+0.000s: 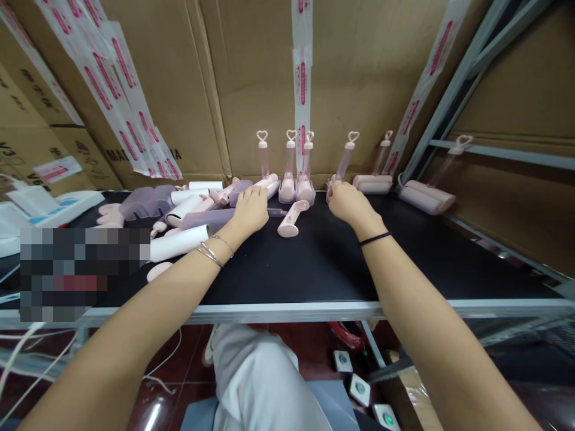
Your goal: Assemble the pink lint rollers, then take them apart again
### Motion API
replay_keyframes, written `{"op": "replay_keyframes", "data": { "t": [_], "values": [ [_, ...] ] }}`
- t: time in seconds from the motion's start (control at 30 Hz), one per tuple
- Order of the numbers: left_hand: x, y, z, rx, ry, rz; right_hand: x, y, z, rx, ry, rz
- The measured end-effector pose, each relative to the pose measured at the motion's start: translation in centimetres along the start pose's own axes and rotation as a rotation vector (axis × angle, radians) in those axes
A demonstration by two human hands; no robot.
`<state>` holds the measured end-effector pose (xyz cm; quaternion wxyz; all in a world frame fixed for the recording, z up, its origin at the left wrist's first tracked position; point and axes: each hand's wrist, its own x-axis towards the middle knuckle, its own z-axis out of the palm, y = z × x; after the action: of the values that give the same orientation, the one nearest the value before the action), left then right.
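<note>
My right hand [353, 206] is closed at the base of a pink lint roller whose clear handle [345, 160] with a heart-shaped end stands up. My left hand [251, 209] reaches over a pile of parts, its fingers curled down and their tips hidden. Against those fingers lies another lint roller [271, 182], and a purple stick [277, 212] pokes out from beneath the hand. Two lint rollers in purple covers [287, 190] [306, 193] stand between my hands. In front of them rests a loose pink curved piece [294, 219].
White paper rolls [179, 242], purple covers [147, 202] and pink parts lie at left. Two more lint rollers [372, 183] [426, 197] stand at right. Cardboard boxes [251, 78] wall the back. A metal frame edges the black tabletop [291, 272]. A white power strip [72, 209] sits at far left.
</note>
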<state>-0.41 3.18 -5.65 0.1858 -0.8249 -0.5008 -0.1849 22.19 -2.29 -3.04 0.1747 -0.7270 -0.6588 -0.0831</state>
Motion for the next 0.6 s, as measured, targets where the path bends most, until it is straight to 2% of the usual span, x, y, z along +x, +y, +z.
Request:
{"op": "replay_keyframes", "data": {
  "t": [0.1,0.2,0.27,0.37,0.47,0.6],
  "values": [
    [0.0,0.0,-0.2,0.014,0.005,0.038,0.3,1.3,-0.2,0.035,0.046,0.111],
    [-0.3,0.0,-1.4,0.029,0.060,0.060,0.9,2.9,-0.4,0.079,0.127,0.231],
    [-0.5,0.1,-2.2,0.034,0.102,0.060,1.3,3.7,-0.2,0.099,0.161,0.257],
    [-0.7,0.3,-2.8,0.030,0.121,0.062,1.4,3.5,0.5,0.123,0.153,0.189],
    [-0.8,0.6,-2.2,0.040,0.094,0.109,1.1,1.8,1.1,0.117,0.124,0.086],
    [-1.1,0.7,-1.1,0.070,0.098,0.182,1.4,0.7,0.0,0.027,0.093,0.052]
  ]
}}
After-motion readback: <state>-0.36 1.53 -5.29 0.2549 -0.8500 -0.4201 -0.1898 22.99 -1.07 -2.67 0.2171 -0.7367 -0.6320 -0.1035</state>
